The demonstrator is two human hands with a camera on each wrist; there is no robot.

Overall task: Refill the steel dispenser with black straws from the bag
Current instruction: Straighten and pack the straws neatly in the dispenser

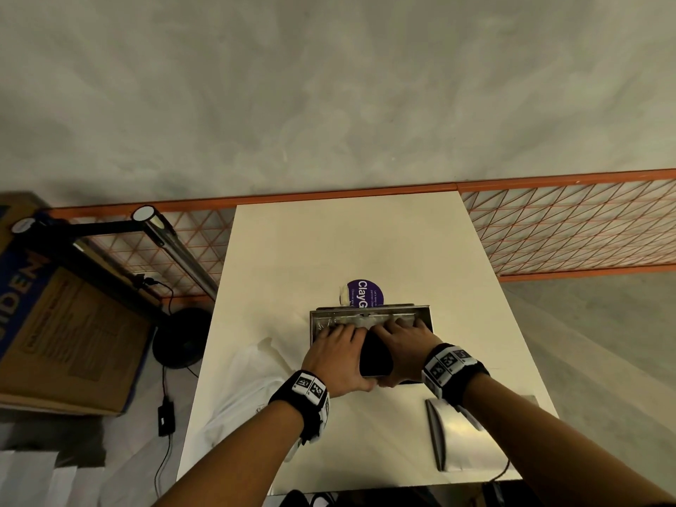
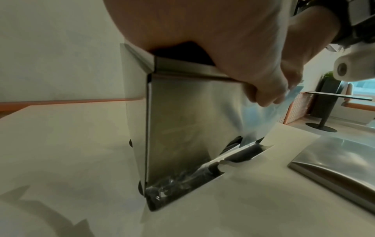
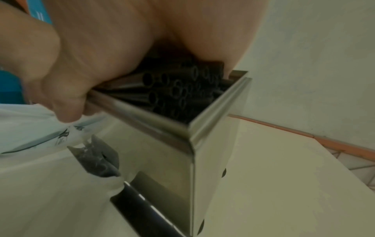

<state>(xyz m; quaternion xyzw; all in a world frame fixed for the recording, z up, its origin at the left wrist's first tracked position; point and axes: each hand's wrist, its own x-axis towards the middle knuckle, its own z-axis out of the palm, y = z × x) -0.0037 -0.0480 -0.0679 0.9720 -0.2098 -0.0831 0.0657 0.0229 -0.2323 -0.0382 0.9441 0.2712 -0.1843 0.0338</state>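
Steel box dispenser (image 1: 369, 316) nearly loaded: your left hand (image 1: 338, 356) and right hand (image 1: 402, 351) grasp black plastic straws (image 3: 178, 89) inside; curved steel lid (image 1: 461, 433) off.

The dispenser (image 1: 369, 316) sits mid-table (image 1: 292, 258) with straws (image 3: 178, 89) packed inside, and both hands, left (image 1: 334, 356) and right (image 1: 404, 345), are on its open top. The lid (image 1: 457, 433) lies nearer on the right, the bag (image 1: 248, 389) on the left, and a sticker (image 1: 365, 292) just behind.

The steel dispenser (image 1: 424, 316) stands upright and open-topped under both sets of fingers, packed with black straws (image 3: 178, 91) lying lengthwise, open ends showing. The crumpled white bag (image 1: 252, 393) lies just beside the left fingers.
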